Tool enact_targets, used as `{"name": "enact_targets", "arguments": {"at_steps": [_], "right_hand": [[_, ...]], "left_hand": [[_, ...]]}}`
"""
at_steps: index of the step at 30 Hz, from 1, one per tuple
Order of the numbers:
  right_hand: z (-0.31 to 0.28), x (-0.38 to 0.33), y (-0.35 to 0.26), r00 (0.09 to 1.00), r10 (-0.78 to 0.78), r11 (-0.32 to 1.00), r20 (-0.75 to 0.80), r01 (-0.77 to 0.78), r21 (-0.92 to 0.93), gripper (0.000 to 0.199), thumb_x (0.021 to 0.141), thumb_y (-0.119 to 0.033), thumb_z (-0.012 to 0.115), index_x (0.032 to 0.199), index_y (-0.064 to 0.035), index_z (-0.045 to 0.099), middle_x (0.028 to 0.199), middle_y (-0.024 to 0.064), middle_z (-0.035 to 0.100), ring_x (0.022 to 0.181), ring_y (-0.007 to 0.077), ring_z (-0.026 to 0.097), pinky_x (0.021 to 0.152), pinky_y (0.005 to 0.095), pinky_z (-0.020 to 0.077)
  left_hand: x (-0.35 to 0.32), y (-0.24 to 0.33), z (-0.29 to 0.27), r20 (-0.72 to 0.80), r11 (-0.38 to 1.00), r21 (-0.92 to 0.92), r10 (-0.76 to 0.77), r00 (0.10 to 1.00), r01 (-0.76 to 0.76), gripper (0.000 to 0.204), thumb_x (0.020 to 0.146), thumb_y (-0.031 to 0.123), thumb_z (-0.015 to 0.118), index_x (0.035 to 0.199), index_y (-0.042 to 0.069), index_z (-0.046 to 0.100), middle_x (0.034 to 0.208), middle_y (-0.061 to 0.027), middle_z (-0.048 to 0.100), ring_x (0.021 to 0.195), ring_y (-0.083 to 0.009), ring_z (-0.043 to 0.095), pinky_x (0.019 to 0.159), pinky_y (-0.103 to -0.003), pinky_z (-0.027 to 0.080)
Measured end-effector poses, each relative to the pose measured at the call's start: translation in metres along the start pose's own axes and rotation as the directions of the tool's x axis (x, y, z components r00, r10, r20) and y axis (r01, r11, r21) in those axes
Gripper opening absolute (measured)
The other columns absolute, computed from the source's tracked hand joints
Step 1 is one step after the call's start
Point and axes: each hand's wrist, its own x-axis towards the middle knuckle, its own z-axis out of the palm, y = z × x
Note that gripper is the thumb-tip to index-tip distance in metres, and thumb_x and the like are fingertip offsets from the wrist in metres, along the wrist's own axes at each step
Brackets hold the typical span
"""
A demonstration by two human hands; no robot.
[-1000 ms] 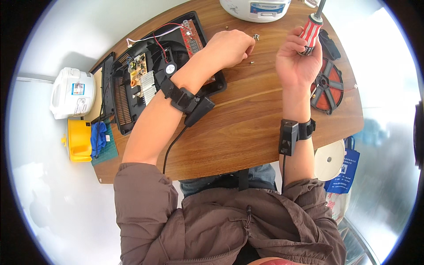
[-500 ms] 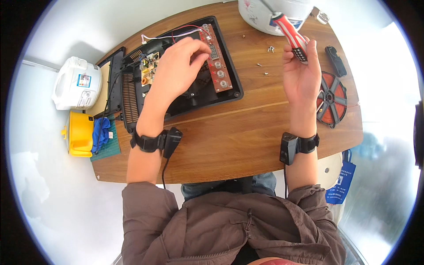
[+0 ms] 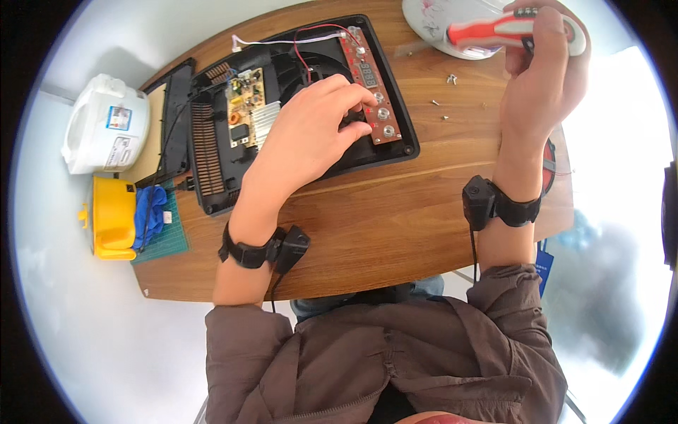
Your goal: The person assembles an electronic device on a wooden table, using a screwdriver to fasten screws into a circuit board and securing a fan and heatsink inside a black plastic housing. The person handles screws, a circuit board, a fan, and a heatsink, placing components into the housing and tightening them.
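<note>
White rice cooker [image 3: 104,124], yellow container [image 3: 113,218], blue cloth [image 3: 150,212], green cutting mat [image 3: 166,244].

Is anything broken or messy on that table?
The black appliance lies opened up, circuit boards and wires bare, under the left hand. Small screws lie scattered loose on the wooden table beside it. The right hand holds a red-handled screwdriver.

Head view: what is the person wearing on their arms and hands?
Both hands, left hand and right hand, are bare. Each wrist carries a black strap with a small black box trailing a thin black cable. Brown jacket sleeves are pushed up the forearms.
</note>
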Motion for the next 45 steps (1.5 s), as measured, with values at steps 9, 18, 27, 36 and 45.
{"name": "enact_targets", "arguments": {"at_steps": [9,18,27,36,45], "right_hand": [[0.006,-0.013,0.034,0.878,-0.222,0.974,0.424,0.224,0.046,0.020,0.092,-0.018,0.069,0.097,-0.0006,0.060,0.079,0.0029,0.062,0.067,0.0074,0.054,0.059,0.0231,0.0423],[0.008,-0.012,0.039,0.847,-0.232,0.962,0.478,0.271,-0.014,0.015,0.085,-0.013,0.070,0.090,-0.0015,0.061,0.070,0.0009,0.058,0.059,0.0076,0.050,0.053,0.0237,0.0391],[0.015,-0.016,0.044,0.846,-0.203,0.964,0.492,0.262,-0.052,0.019,0.082,-0.014,0.074,0.092,-0.0043,0.062,0.070,0.0019,0.059,0.062,0.0106,0.054,0.057,0.0262,0.0438],[0.013,-0.016,0.043,0.838,-0.237,0.957,0.492,0.288,-0.029,0.019,0.084,-0.016,0.076,0.092,-0.0050,0.062,0.071,0.0035,0.062,0.063,0.0127,0.057,0.059,0.0274,0.0470],[0.015,-0.016,0.040,0.826,-0.285,0.938,0.487,0.345,-0.036,0.019,0.081,-0.012,0.076,0.093,-0.0058,0.062,0.072,0.0052,0.065,0.062,0.0170,0.060,0.059,0.0301,0.0494]], "left_hand": [[-0.005,-0.008,0.019,0.007,0.995,-0.039,0.091,0.996,-0.090,0.040,0.081,0.003,0.083,0.119,0.012,0.073,0.102,-0.0068,0.059,0.096,-0.0277,0.061,0.086,-0.039,0.051],[-0.006,-0.011,0.022,0.051,0.994,-0.035,0.108,0.993,-0.106,0.037,0.084,0.005,0.082,0.119,0.013,0.074,0.099,-0.0058,0.056,0.094,-0.0253,0.061,0.084,-0.037,0.052],[-0.007,-0.004,0.029,0.019,0.992,0.011,0.127,0.992,-0.127,0.031,0.083,0.016,0.086,0.113,0.013,0.076,0.098,-0.0069,0.052,0.098,-0.0265,0.057,0.085,-0.040,0.051],[-0.004,0.005,0.048,-0.115,0.996,0.016,0.091,0.989,-0.089,0.022,0.082,0.012,0.085,0.102,0.010,0.076,0.098,-0.0072,0.051,0.097,-0.0268,0.056,0.085,-0.039,0.051],[-0.005,0.007,0.053,-0.150,0.998,-0.010,0.067,0.986,-0.070,0.019,0.082,0.009,0.085,0.098,0.009,0.075,0.099,-0.0082,0.051,0.097,-0.0275,0.056,0.083,-0.039,0.052]]}}
